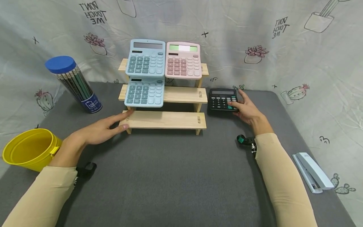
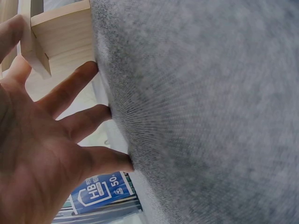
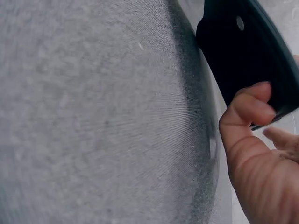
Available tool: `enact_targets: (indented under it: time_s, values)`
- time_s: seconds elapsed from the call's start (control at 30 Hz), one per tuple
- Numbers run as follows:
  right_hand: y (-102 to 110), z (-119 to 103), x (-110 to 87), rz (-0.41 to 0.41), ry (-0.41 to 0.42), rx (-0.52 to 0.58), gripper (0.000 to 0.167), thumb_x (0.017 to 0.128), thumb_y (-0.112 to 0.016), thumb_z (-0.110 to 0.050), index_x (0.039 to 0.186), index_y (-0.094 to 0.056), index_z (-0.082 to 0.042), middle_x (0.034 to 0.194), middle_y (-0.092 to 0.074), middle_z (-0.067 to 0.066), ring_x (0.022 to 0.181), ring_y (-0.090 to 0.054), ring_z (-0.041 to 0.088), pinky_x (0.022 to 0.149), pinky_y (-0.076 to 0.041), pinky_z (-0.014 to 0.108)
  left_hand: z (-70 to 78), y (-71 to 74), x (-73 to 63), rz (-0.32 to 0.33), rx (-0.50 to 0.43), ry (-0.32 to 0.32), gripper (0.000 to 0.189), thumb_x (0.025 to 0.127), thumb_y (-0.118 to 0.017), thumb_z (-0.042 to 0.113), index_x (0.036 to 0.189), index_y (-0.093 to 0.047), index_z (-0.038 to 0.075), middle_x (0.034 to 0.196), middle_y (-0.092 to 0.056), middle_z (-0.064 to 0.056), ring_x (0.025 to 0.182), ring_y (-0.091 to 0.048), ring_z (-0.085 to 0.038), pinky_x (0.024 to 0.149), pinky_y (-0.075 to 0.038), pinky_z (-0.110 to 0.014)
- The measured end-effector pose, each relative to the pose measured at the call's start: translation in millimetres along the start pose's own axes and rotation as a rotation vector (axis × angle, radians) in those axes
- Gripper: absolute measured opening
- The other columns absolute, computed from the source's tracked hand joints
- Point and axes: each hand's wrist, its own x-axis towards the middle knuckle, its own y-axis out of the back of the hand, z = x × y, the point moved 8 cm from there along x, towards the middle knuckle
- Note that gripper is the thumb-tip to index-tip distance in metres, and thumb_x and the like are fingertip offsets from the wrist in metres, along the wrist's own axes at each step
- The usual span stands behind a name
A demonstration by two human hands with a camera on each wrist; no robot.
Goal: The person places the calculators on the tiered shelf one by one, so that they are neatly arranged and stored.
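My right hand (image 1: 249, 112) grips a black calculator (image 1: 221, 100) by its right end, just right of the wooden rack. In the right wrist view, fingers (image 3: 247, 109) curl under the calculator's dark underside, which is tilted off the grey surface. My left hand (image 1: 99, 130) touches the left end of the three-step wooden rack (image 1: 167, 119), thumb and forefinger at the lowest step. Its other fingers (image 2: 70, 91) are spread with tips at the table in the left wrist view. Leaning on the rack are a pink calculator (image 1: 184, 63) and two light blue calculators, an upper (image 1: 146, 60) and a lower (image 1: 144, 93).
A blue-lidded tub of pencils (image 1: 77, 83) leans at the back left. Beside my left wrist stands a yellow bucket (image 1: 31, 151). A pale blue stapler (image 1: 313, 171) lies near the table's right edge. Behind everything hangs a printed cloth (image 1: 227, 28).
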Motion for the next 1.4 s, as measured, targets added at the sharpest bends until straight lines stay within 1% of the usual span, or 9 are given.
enact_targets:
  time_s: [0.37,0.67,1.1,1.13,1.17,1.23,1.33,1.37,1.4]
  values:
    - [-1,-2,-19.3,-0.080,-0.003,-0.031,0.097,0.098,-0.072,-0.019,0.164,-0.005,-0.046,0.170,0.018,0.016,0.158,-0.008,0.038,0.124,-0.019,0.058,3.0,0.4,-1.5,-0.015,0.053,0.008,0.066,0.109,-0.041,0.052,0.166,-0.014,0.032,0.173,-0.011,-0.005,0.156,-0.012,-0.044,0.116,-0.014,-0.073]
    - [4,-2,-41.5,-0.070,0.015,-0.126,0.092,0.097,-0.074,-0.023,0.163,-0.014,-0.046,0.171,0.017,0.012,0.158,0.006,0.037,0.123,-0.007,0.064,2.4,0.9,-0.8,-0.016,0.037,-0.016,0.064,0.110,-0.041,0.049,0.166,-0.014,0.033,0.173,-0.010,-0.006,0.157,-0.011,-0.043,0.117,-0.014,-0.071]
    - [5,-21,-75.2,-0.082,0.114,-0.015,0.091,0.097,-0.071,-0.005,0.164,-0.022,-0.041,0.171,0.022,0.005,0.156,0.022,0.030,0.123,0.003,0.060,2.5,1.3,-2.3,-0.018,0.040,-0.015,0.065,0.110,-0.042,0.048,0.166,-0.013,0.031,0.173,-0.010,-0.006,0.157,-0.011,-0.043,0.117,-0.014,-0.071]
    - [5,-24,-78.3,-0.081,0.122,-0.017,0.090,0.097,-0.071,-0.004,0.164,-0.023,-0.041,0.171,0.021,0.005,0.157,0.019,0.029,0.125,-0.004,0.056,3.1,1.0,-2.0,-0.017,0.043,-0.014,0.065,0.110,-0.041,0.048,0.166,-0.013,0.032,0.173,-0.010,-0.006,0.157,-0.011,-0.043,0.117,-0.014,-0.072]
    - [5,-26,-81.4,-0.075,0.133,-0.021,0.090,0.096,-0.071,-0.003,0.163,-0.024,-0.042,0.171,0.020,0.005,0.158,-0.002,0.028,0.124,-0.019,0.048,3.4,0.8,-1.7,-0.017,0.047,-0.012,0.065,0.110,-0.041,0.049,0.166,-0.013,0.033,0.173,-0.010,-0.006,0.156,-0.011,-0.043,0.117,-0.014,-0.072]
    - [4,-32,-88.0,-0.079,0.162,-0.014,0.089,0.096,-0.070,-0.001,0.163,-0.025,-0.040,0.171,0.019,0.005,0.155,-0.014,0.025,0.112,-0.036,0.035,3.9,0.5,-1.6,-0.016,0.057,-0.007,0.065,0.110,-0.041,0.050,0.166,-0.013,0.034,0.173,-0.010,-0.007,0.156,-0.012,-0.044,0.117,-0.015,-0.072]
    - [0,-42,-96.2,-0.104,0.242,0.021,0.088,0.096,-0.067,0.005,0.164,-0.026,-0.033,0.171,0.007,0.011,0.133,-0.042,0.020,0.083,-0.048,0.021,3.4,0.6,-2.4,-0.017,0.060,-0.001,0.065,0.110,-0.040,0.050,0.166,-0.012,0.034,0.173,-0.010,-0.008,0.156,-0.012,-0.044,0.116,-0.015,-0.073]
    - [-2,-46,-98.7,-0.123,0.278,0.048,0.088,0.096,-0.065,0.008,0.165,-0.025,-0.030,0.169,0.000,0.013,0.125,-0.049,0.018,0.081,-0.051,0.019,3.2,1.1,-2.8,-0.016,0.057,-0.003,0.065,0.110,-0.040,0.050,0.166,-0.012,0.034,0.173,-0.010,-0.007,0.156,-0.012,-0.044,0.116,-0.015,-0.073]
    - [-5,-50,-101.2,-0.150,0.312,0.076,0.089,0.095,-0.064,0.011,0.165,-0.024,-0.026,0.167,-0.007,0.014,0.136,-0.045,0.019,0.086,-0.054,0.021,3.0,1.5,-3.1,-0.012,0.053,-0.005,0.065,0.110,-0.041,0.049,0.166,-0.013,0.033,0.173,-0.010,-0.007,0.156,-0.012,-0.044,0.116,-0.015,-0.073]
